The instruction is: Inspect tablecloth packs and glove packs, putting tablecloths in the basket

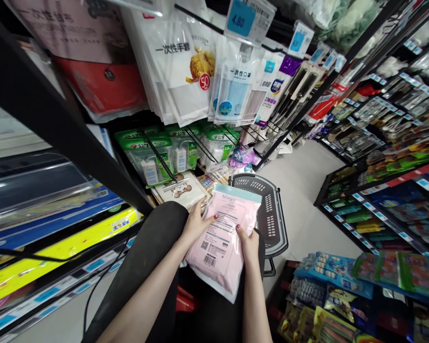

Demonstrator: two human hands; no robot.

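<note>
A pink plastic packet (223,238) with a pale teal top strip and a barcode label is held in front of me with both hands. My left hand (196,221) grips its left edge, thumb lying on the label side. My right hand (248,243) clasps its right edge, thumb on the front. Beyond the packet a dark grey shopping basket (271,214) stands on the floor. Its inside looks bare.
Hanging packs of disposable gloves (180,66) and masks (236,83) fill pegs above. Green-labelled packets (153,152) hang lower down. Black shelving (57,124) runs along the left, more stocked shelves (386,143) on the right. The pale aisle floor (307,176) stretches ahead.
</note>
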